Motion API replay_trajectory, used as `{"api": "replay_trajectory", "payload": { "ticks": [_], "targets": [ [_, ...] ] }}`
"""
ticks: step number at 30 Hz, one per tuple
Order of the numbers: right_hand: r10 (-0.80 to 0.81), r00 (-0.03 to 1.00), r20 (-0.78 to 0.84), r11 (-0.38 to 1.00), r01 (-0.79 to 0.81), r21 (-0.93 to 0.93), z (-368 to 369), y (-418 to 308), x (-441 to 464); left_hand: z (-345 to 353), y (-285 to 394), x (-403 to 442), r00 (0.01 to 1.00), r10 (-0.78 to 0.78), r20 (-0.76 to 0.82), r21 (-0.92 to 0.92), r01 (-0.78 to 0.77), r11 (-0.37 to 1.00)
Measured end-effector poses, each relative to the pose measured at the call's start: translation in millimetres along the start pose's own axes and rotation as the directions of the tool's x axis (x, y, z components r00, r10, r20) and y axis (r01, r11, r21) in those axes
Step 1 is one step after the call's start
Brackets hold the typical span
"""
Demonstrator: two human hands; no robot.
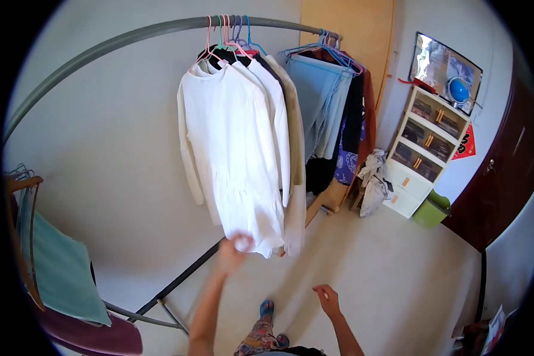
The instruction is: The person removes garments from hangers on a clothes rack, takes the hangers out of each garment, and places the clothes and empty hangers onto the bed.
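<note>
A white long-sleeved garment (pixel 228 130) hangs at the front of a row of clothes on the grey rail (pixel 154 28), on a coloured hanger. At its lower hem is my left hand (pixel 236 252), blurred, touching or overlapping the fabric; its fingers are too smeared to read. Low and to the right, my right hand (pixel 327 298) is held above the floor, away from the clothes, its fingers bent together with nothing visible in them. Behind the white garment hang another white top and a beige one (pixel 293 118).
Blue trousers (pixel 320 89) and dark clothes hang further along the rail. A white drawer cabinet (pixel 424 145) and green bin (pixel 432 209) stand at the right. At the left, a teal cloth (pixel 62 267) covers a chair. The rail's dark base bar (pixel 184 277) crosses the floor.
</note>
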State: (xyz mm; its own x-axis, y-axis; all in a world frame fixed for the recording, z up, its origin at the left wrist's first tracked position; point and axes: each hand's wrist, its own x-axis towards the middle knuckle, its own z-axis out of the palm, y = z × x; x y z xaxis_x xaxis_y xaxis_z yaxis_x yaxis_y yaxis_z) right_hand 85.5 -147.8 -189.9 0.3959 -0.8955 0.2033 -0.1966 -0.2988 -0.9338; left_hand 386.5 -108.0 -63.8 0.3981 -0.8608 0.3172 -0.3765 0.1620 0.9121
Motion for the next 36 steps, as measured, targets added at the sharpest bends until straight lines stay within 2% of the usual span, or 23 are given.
{"api": "replay_trajectory", "payload": {
  "ticks": [1, 2, 3, 4, 5, 6, 7, 8, 10, 11, 13, 17, 19, 20, 23, 25, 27, 29, 30, 32, 34, 35, 36],
  "targets": [
    [-0.079, 0.995, 0.057, 0.997, 0.08, -0.021, 4.7, -19.2, 28.6, -18.3, 34.8, 42.1, 0.962, 0.199, -0.185, 0.176, -0.167, 0.97],
    [-0.157, 0.98, 0.12, 0.986, 0.162, -0.036, 9.8, -38.3, 51.9, -36.1, 62.0, 82.3, 0.878, 0.352, -0.326, 0.308, -0.254, 0.917],
    [-0.158, 0.977, 0.14, 0.986, 0.164, -0.029, 14.9, -51.5, 71.5, -50.0, 83.9, 121.3, 0.742, 0.529, -0.412, 0.365, -0.397, 0.842],
    [-0.296, 0.933, 0.204, 0.945, 0.317, -0.078, 19.9, -63.9, 91.1, -59.3, 115.8, 153.4, 0.598, 0.667, -0.445, 0.41, -0.526, 0.745],
    [-0.422, 0.863, 0.277, 0.876, 0.467, -0.12, 23.1, -74.5, 109.0, -67.2, 137.4, 183.4, 0.479, 0.766, -0.429, 0.486, -0.593, 0.642],
    [-0.418, 0.86, 0.293, 0.874, 0.469, -0.127, 28.1, -83.2, 123.6, -70.4, 154.1, 209.1, 0.39, 0.81, -0.437, 0.55, -0.598, 0.584],
    [-0.426, 0.848, 0.316, 0.868, 0.481, -0.121, 33.7, -93.7, 140.0, -72.1, 161.5, 235.3, 0.364, 0.794, -0.488, 0.533, -0.596, 0.601],
    [-0.47, 0.818, 0.331, 0.849, 0.522, -0.082, 38.7, -102.7, 152.6, -69.3, 173.3, 249.0, 0.412, 0.745, -0.525, 0.532, -0.525, 0.665],
    [-0.519, 0.779, 0.352, 0.824, 0.565, -0.038, 45.6, -108.0, 171.0, -64.4, 182.8, 279.6, 0.494, 0.747, -0.445, 0.647, -0.398, 0.65],
    [-0.52, 0.773, 0.363, 0.825, 0.564, -0.019, 50.5, -108.3, 182.0, -61.4, 185.6, 286.1, 0.652, 0.623, -0.432, 0.564, -0.343, 0.751],
    [-0.534, 0.757, 0.377, 0.823, 0.567, 0.028, 59.9, -108.0, 200.6, -64.3, 199.8, 282.3, 0.804, 0.457, -0.38, 0.584, -0.175, 0.793],
    [-0.464, 0.746, 0.478, 0.865, 0.497, 0.063, 70.2, -101.9, 232.5, -86.9, 191.2, 273.1, 0.757, 0.544, -0.362, 0.64, -0.222, 0.736],
    [-0.378, 0.756, 0.534, 0.924, 0.347, 0.163, 71.9, -95.8, 236.3, -111.4, 185.3, 259.6, 0.786, 0.484, -0.385, 0.637, -0.153, 0.756],
    [-0.409, 0.729, 0.549, 0.909, 0.377, 0.177, 74.8, -82.4, 239.3, -127.5, 186.7, 255.6, 0.837, 0.408, -0.366, 0.655, -0.08, 0.752],
    [-0.494, 0.576, 0.652, 0.864, 0.41, 0.293, 65.7, -77.5, 246.7, -158.6, 208.4, 250.9, 0.834, 0.403, -0.376, 0.889, 0.203, 0.409],
    [-0.507, 0.488, 0.711, 0.861, 0.335, 0.384, 57.7, -72.7, 251.9, -171.6, 223.1, 242.8, 0.836, 0.39, -0.386, 0.911, 0.28, 0.302],
    [-0.554, 0.356, 0.752, 0.827, 0.341, 0.448, 48.6, -70.7, 253.0, -177.2, 239.7, 232.8, 0.81, 0.499, -0.308, 0.951, 0.285, 0.123],
    [-0.55, 0.281, 0.787, 0.828, 0.309, 0.468, 39.0, -71.1, 257.5, -179.5, 257.3, 216.1, 0.773, 0.599, -0.209, 0.969, 0.246, 0.021],
    [-0.555, 0.218, 0.802, 0.82, 0.301, 0.486, 34.8, -70.2, 260.6, -178.6, 265.7, 203.3, 0.724, 0.634, -0.271, 0.945, 0.327, 0.031],
    [-0.592, 0.111, 0.799, 0.785, 0.307, 0.538, 28.8, -69.5, 267.3, -184.4, 286.1, 163.7, 0.693, 0.708, -0.136, 0.941, 0.315, -0.128],
    [-0.619, 0.037, 0.785, 0.764, 0.263, 0.59, 25.9, -70.0, 268.1, -158.2, 307.5, 118.4, 0.698, 0.666, -0.264, 0.908, 0.412, -0.072],
    [-0.577, -0.045, 0.816, 0.782, 0.258, 0.567, 25.9, -73.8, 269.5, -133.8, 313.7, 94.5, 0.697, 0.644, -0.315, 0.89, 0.453, -0.054],
    [-0.651, -0.072, 0.756, 0.706, 0.31, 0.637, 29.6, -78.7, 267.9, -114.7, 312.2, 71.3, 0.703, 0.656, -0.275, 0.896, 0.435, -0.091]
  ]
}}
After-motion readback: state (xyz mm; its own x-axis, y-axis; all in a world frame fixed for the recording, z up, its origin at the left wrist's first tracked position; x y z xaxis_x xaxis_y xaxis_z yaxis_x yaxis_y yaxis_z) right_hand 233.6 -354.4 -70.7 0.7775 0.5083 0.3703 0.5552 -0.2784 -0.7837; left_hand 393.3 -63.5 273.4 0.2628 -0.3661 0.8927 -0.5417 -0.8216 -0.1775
